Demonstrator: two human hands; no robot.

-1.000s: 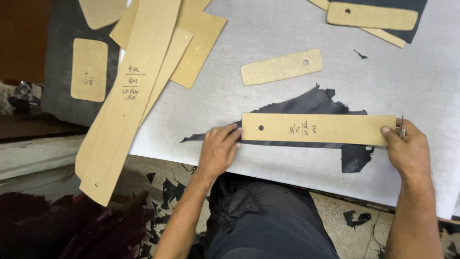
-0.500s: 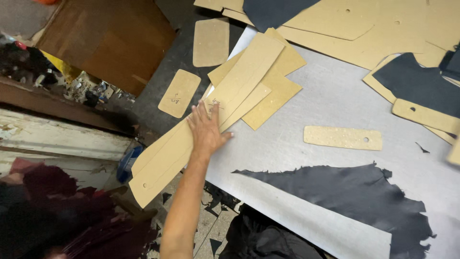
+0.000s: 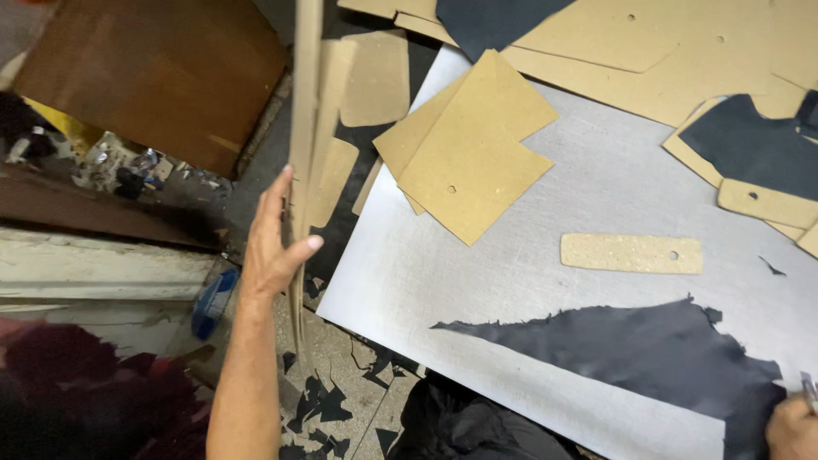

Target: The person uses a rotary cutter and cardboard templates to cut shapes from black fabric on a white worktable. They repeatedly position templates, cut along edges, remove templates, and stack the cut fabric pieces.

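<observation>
Long tan cardboard pattern strips [image 3: 304, 128], flat half second ago, now stood on edge, left hand [image 3: 273, 243] open-fingered steadying them beside grey cutting sheet [image 3: 528, 281]. Right hand [image 3: 792, 426] at dark leather piece [image 3: 648, 349], grip unclear. Square tan templates [image 3: 477, 153] beyond. Leather partly cut.

Single head view, steep downward look, close over grey cutting sheet [image 3: 596, 187], tilted left.

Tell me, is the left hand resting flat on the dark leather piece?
No, the left hand is raised against the long cardboard templates held upright at the sheet's left edge, far from the dark leather piece.
</observation>
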